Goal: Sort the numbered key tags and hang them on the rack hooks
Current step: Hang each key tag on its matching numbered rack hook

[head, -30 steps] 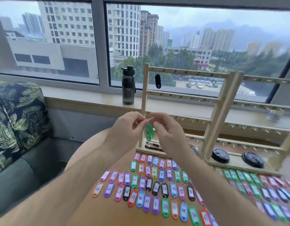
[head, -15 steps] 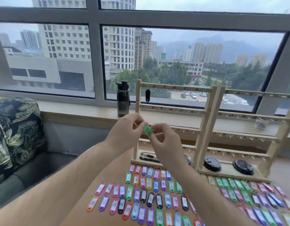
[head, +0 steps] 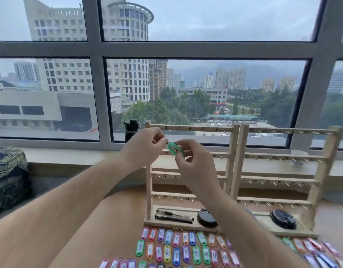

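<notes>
Against the window point(head: 186, 84), the left hand point(head: 145, 149) pinches the ring point(head: 169, 141) and the right hand point(head: 195, 165) clamps its fingers point(head: 183, 144) on the green key tag point(head: 175, 150) near the top rail of the rack point(head: 205, 129); a misaimed ring could miss its hook and drop.

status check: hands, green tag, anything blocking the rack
Left hand pinching the ring end, right hand pinching the green tag. Tag in front of the rack, below its top rail, not hooked. Only the hands cover nearby hooks.
</notes>
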